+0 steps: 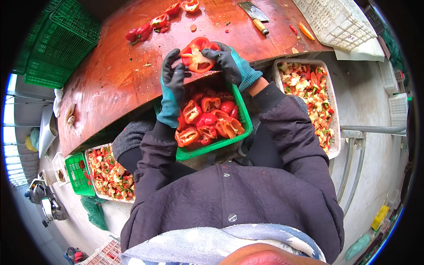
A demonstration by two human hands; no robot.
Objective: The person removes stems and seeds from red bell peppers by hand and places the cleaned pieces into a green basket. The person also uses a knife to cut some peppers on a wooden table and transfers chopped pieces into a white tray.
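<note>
A red bell pepper half (197, 56), its pale core and hollow inside facing up, is held over the table's near edge. My right hand (228, 63), in a black and teal work glove, grips it with the thumb pressed on the cut side. At its left is my left hand (174, 79), gloved alike, fingers apart and partly curled; whether they touch the pepper is hard to see. Below both hands, a green plastic crate (215, 145) between my knees holds many red pepper halves (207, 119), some with cores showing.
On the red wooden table (109, 76) lie a cleaver (256, 16), pepper pieces (144, 32) and an orange chili (306, 30). A white crate (334, 23) and green crates (61, 46) flank it. Trays of pepper cores stand right (311, 96) and left (109, 172). A metal rail (372, 128) runs at right.
</note>
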